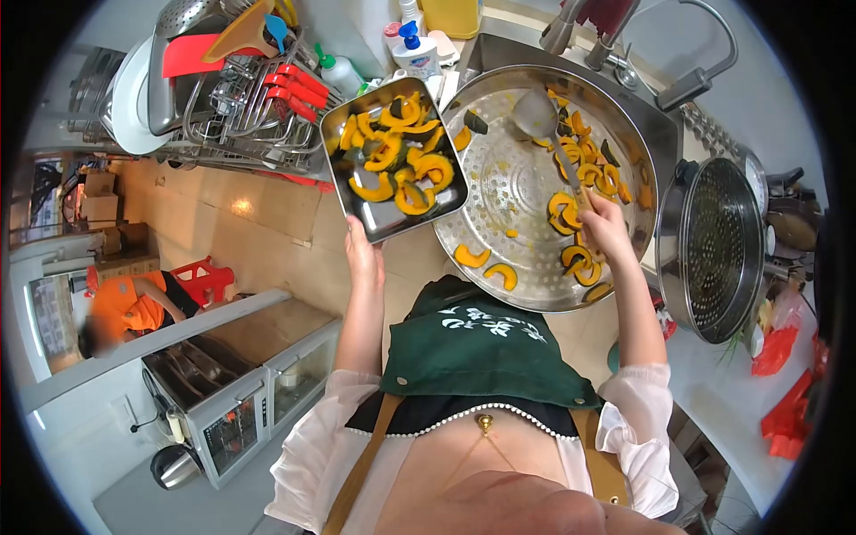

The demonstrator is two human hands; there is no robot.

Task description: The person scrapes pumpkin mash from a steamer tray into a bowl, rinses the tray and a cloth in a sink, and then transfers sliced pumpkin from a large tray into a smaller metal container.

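My left hand (364,257) grips the near edge of a square metal tray (333,183), which is tilted beside the large pan. Curved slices of orange pumpkin with dark green skin (385,153) fill much of the tray. My right hand (606,228) is closed round the handle of a metal spatula (535,113), whose broad head rests towards the far side of the large round perforated steamer pan (499,192). More pumpkin slices (563,212) lie in this pan, mostly heaped along its right side, with a few at the near left.
The pan sits over a steel sink with a tap (606,53) behind. At the left stand a dish rack (241,116) and a soap bottle (416,55). Another perforated pan (727,250) leans at the right. A person in an orange shirt (129,303) is far left.
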